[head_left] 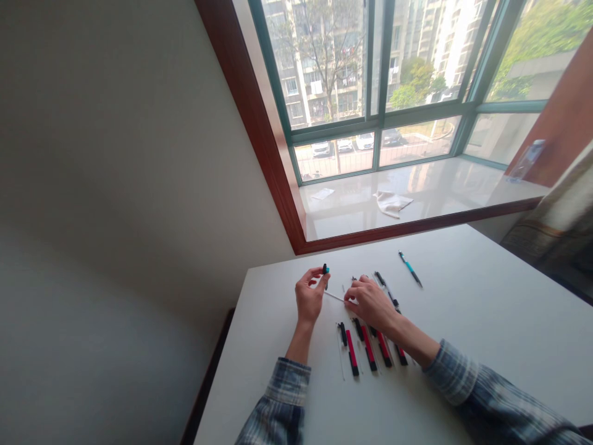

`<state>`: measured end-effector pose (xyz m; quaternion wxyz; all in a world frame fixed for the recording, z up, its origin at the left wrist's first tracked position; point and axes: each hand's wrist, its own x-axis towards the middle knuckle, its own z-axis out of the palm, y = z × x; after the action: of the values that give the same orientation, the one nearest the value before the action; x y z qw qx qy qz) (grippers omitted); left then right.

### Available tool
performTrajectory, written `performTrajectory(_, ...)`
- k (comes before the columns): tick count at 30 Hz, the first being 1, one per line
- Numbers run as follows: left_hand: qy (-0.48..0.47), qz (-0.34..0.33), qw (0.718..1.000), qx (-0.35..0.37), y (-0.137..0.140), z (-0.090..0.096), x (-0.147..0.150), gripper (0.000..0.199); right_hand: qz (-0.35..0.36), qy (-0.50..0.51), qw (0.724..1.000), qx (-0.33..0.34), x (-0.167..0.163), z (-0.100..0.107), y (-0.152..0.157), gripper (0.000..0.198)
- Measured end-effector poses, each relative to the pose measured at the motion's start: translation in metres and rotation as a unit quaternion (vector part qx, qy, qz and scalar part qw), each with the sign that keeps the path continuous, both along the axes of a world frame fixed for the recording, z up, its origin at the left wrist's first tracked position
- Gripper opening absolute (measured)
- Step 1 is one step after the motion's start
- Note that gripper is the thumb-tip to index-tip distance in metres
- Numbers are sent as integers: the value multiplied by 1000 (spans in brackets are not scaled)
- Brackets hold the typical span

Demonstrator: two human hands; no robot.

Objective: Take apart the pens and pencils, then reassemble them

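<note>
My left hand (pixel 309 300) is closed in a pinch on a short black and teal pen part (pixel 326 270), held up above the white table. My right hand (pixel 370 301) reaches across from the right, fingers bent and low over the tabletop. At its fingertips is a thin white pen refill (pixel 334 296), pointing toward my left hand; the fingers appear closed on its end. Below the hands lie several red and black pen barrels (pixel 352 352) in a row, with black pen parts (pixel 343 334) and thin refills beside them. My right hand and forearm hide some pieces.
A teal and black pen (pixel 410 269) lies apart toward the back. Beyond my right hand is a black and clear pen piece (pixel 386 288). The window ledge (pixel 343 216) behind the table holds a white cloth (pixel 391 203) and a clear bottle (pixel 525 162). A wall stands left.
</note>
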<state>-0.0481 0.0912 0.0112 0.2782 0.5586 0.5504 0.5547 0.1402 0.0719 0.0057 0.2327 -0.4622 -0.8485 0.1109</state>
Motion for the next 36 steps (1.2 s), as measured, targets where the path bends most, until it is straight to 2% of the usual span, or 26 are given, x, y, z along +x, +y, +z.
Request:
performTrajectory(3,-6,22,1000,8,1,1,-4,26,13,-6,1000,-2,-1,0,-1,16)
performTrajectory(8,-22,68,997,21,4,1,-9,28,8,-28,999,32,0,-1,1,21)
performTrajectory(12,-24,76,997,22,3,2,-8,28,-28,61,998,16,10,-1,8,20)
performTrajectory(17,31,32,999,9,-2,3,-3,23,-83,196,977,1,22,-2,16,24)
performTrajectory(23,102,-25,994,31,-10,4,9,15,-92,333,937,-52,21,8,16,21)
performTrajectory(26,112,-45,992,39,-12,5,11,13,-80,387,917,-57,19,11,16,21)
performTrajectory(31,130,-79,987,43,-14,10,13,11,-48,445,891,-83,17,12,17,24)
performTrajectory(36,135,-101,985,36,-17,14,16,11,-34,442,892,-87,16,14,16,24)
